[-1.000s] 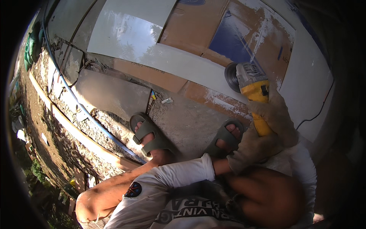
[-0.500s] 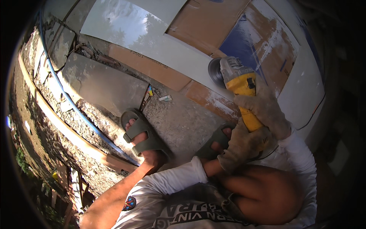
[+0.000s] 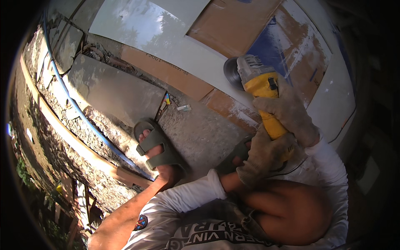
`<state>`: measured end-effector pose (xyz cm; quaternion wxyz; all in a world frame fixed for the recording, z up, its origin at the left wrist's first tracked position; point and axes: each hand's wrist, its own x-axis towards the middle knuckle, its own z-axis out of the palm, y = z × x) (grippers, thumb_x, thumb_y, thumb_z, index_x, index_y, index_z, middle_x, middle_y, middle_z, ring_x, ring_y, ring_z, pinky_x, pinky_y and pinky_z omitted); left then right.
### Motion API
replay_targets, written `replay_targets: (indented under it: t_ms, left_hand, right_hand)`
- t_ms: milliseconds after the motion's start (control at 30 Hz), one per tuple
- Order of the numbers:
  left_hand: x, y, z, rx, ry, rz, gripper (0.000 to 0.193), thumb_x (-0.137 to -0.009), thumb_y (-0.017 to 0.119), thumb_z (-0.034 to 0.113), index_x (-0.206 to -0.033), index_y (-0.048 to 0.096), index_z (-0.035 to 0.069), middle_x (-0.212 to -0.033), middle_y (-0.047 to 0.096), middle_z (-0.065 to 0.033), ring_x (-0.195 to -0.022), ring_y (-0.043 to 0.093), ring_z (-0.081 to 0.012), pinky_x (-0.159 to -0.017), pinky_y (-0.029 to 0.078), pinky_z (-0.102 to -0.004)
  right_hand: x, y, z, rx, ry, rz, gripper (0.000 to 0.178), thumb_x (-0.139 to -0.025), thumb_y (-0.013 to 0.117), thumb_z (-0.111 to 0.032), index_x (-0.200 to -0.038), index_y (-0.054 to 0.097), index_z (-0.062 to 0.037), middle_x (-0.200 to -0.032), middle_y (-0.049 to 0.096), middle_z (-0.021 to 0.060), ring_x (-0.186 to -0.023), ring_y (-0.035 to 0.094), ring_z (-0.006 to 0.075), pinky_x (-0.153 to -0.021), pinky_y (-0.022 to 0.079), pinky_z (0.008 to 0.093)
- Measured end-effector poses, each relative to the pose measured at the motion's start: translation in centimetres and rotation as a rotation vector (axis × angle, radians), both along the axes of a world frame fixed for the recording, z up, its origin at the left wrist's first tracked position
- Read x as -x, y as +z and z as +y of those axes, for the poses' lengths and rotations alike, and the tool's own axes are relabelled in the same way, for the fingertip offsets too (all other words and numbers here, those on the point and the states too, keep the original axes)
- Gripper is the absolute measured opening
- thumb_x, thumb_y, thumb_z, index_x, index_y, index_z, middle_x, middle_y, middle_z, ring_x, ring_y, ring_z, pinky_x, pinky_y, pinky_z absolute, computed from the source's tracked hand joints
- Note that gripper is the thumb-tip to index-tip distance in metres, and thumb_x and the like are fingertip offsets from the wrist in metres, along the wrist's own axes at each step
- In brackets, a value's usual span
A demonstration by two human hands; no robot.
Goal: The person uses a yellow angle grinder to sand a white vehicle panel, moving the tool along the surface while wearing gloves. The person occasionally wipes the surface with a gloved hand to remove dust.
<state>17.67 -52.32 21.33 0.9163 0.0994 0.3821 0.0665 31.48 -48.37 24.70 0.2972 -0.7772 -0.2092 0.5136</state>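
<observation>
Over the narrow front strip of a glossy white panel (image 3: 175, 46) lying on the ground, the yellow angle grinder (image 3: 262, 86) points its dark disc (image 3: 232, 74) to the person's left; from where I stand I can't tell whether the disc is touching the surface. A second ago it was farther right along that strip, and it has since come closer to the panel's inner corner, so the tool's place of work appears to have shifted leftward while the grip has stayed much the same. Both gloved hands are closed round the tool: the right hand (image 3: 287, 112) wraps the body just behind the head, the left hand (image 3: 264, 156) the rear end. Beyond the strip lies brown cardboard (image 3: 233, 25), with a blue patch (image 3: 266, 41) and white smears on it. A thin cord (image 3: 343, 125) trails to the right. Nearer the crouching person are a grey-green sandal (image 3: 160, 146) on the left foot and a flat grey slab (image 3: 116, 87); farther left, a blue hose (image 3: 89, 123) curves beside a long wooden strip (image 3: 68, 139).
</observation>
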Motion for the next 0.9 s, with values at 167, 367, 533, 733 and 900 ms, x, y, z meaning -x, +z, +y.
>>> replay_targets:
  t_ms: [167,367,533,733,900]
  left_hand:
    - [-0.1,-0.1,-0.1,-0.016,-0.096,0.086,0.055,-0.094,0.081,0.013,-0.142,0.059,0.001,-0.121,0.073,-0.0118,-0.108,0.075,-0.0234,-0.094,0.063,-0.0375]
    - [-0.3,0.4,-0.2,0.028,-0.002,0.022,0.055,-0.095,0.083,0.015,-0.143,0.059,0.001,-0.121,0.073,-0.0115,-0.107,0.076,-0.0227,-0.094,0.063,-0.0369]
    - [-0.4,0.5,-0.2,0.012,-0.08,0.087,0.053,-0.096,0.083,0.014,-0.142,0.058,0.001,-0.119,0.073,-0.0108,-0.106,0.076,-0.0224,-0.091,0.064,-0.037]
    - [0.1,-0.9,-1.8,-0.429,-0.014,-0.092,0.049,-0.097,0.082,0.013,-0.139,0.058,0.002,-0.119,0.072,-0.0094,-0.105,0.075,-0.0212,-0.089,0.064,-0.0364]
    - [0.4,-0.6,-2.8,-0.515,-0.077,-0.068,0.051,-0.098,0.081,0.013,-0.141,0.056,0.002,-0.119,0.071,-0.0096,-0.105,0.074,-0.0196,-0.088,0.063,-0.0353]
  right_hand:
    - [-0.4,0.0,0.2,0.01,0.051,-0.02,0.051,-0.093,0.084,-0.023,-0.134,0.066,0.0008,-0.111,0.07,0.0074,-0.097,0.067,0.0161,-0.088,0.058,0.0347]
    - [-0.4,-0.3,-0.1,0.033,0.008,0.016,0.053,-0.093,0.084,-0.024,-0.136,0.066,-0.0001,-0.112,0.07,0.0075,-0.097,0.067,0.0173,-0.089,0.057,0.0355]
    - [-0.6,-0.1,-0.6,0.037,0.018,0.0,0.053,-0.092,0.084,-0.024,-0.136,0.065,-0.0004,-0.113,0.07,0.0085,-0.098,0.067,0.0183,-0.09,0.058,0.036]
    - [-0.8,0.0,-1.2,0.052,0.061,-0.081,0.056,-0.087,0.086,-0.027,-0.132,0.066,0.0009,-0.111,0.069,0.0095,-0.097,0.066,0.0199,-0.088,0.058,0.0375]
    - [-0.6,0.0,-1.9,0.029,-0.001,-0.09,0.054,-0.085,0.086,-0.026,-0.128,0.068,0.0017,-0.109,0.068,0.0091,-0.095,0.066,0.0195,-0.086,0.058,0.0373]
